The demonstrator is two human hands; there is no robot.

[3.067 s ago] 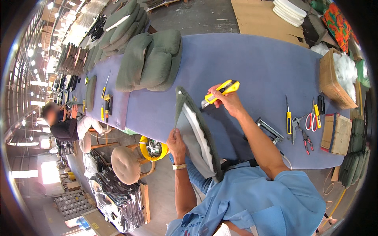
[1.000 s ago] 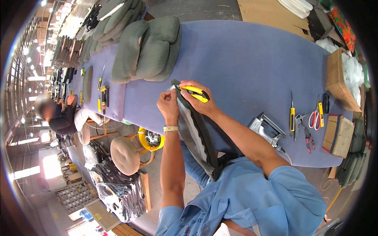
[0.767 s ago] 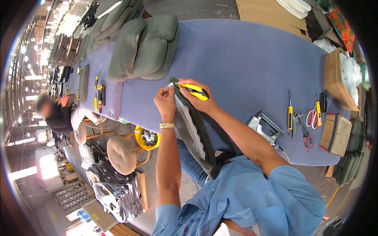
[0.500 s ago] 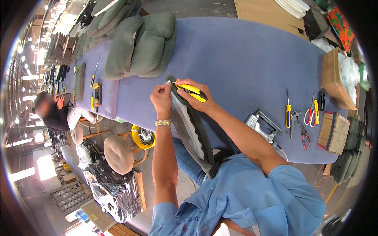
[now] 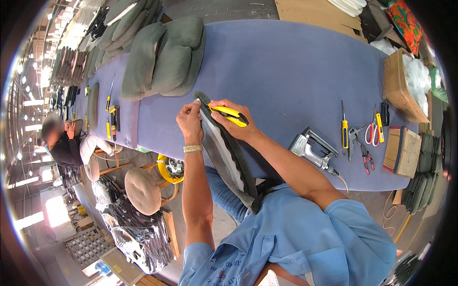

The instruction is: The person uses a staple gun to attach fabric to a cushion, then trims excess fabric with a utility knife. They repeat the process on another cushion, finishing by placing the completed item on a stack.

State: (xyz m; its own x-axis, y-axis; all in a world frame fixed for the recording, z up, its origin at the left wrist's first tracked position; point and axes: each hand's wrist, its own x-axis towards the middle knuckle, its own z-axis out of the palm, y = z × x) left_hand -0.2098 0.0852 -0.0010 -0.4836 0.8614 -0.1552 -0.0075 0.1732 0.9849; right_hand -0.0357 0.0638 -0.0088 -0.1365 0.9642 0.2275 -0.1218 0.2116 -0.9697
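Observation:
A narrow dark green upholstered cushion [image 5: 247,178] stands on edge against my body, its grey lining showing along the side. My left hand [image 5: 190,122] pinches the fabric near the cushion's far end. In my right hand [image 5: 236,128] is a yellow-and-black utility knife [image 5: 232,116], its tip at the cushion's green edge beside my left fingers. Whether the blade touches the fabric cannot be made out. Both hands are over the blue-covered table [image 5: 291,76].
Green cushions [image 5: 167,57] are piled at the far left. At right lie a staple gun [image 5: 312,150], a screwdriver [image 5: 344,131], red-handled scissors [image 5: 370,133], pliers [image 5: 367,159] and a carton with white stuffing [image 5: 405,86]. A round padded stool [image 5: 143,190] and a seated co-worker [image 5: 62,143] are left.
The whole view has shifted slightly. My left fingers sit a little lower against the cushion's far end, which shows more above them. Both grips stay the same.

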